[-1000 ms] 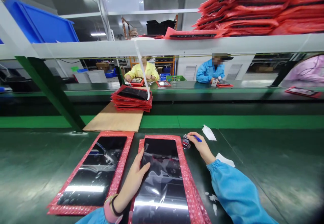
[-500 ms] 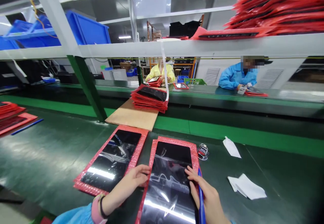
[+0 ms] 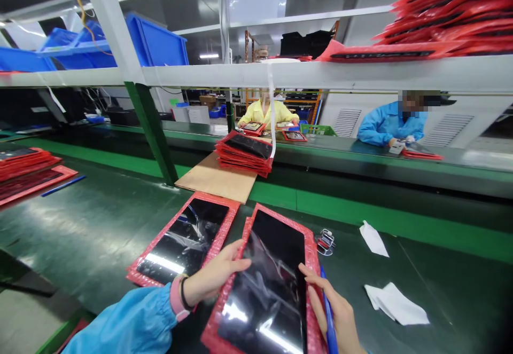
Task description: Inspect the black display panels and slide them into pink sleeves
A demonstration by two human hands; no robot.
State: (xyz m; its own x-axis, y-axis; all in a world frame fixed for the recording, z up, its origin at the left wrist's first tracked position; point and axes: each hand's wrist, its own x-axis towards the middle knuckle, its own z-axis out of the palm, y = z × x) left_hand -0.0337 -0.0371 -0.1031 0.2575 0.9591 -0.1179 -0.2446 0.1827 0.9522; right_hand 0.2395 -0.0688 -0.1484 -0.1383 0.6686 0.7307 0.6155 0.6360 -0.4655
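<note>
A black glass screen panel (image 3: 266,284) with a glossy film lies on a red bubble-wrap sheet (image 3: 312,247) in front of me. My left hand (image 3: 226,268) is closed on the left edge, its thumb on top of the panel and its other fingers hidden beneath. My right hand (image 3: 331,300) holds a slim blue pen-like stick (image 3: 329,316), and its fingertips touch the panel's right edge. Another black panel (image 3: 192,236) on red bubble wrap lies just left. Beyond the right corner sits a small metal-framed object (image 3: 326,242) with red in it.
Red-wrapped panels are stacked on brown cardboard (image 3: 216,178), at the left (image 3: 28,167) and on the overhead shelf (image 3: 452,23). White cloths (image 3: 396,303) lie at the right. A green post (image 3: 152,135) rises at left. Two people sit across the bench, in yellow (image 3: 268,112) and blue (image 3: 379,124).
My left thumb has come over the panel's edge, and the hand now grips it. The panel with its bubble wrap has tilted and shifted slightly. The right hand keeps the blue stick.
</note>
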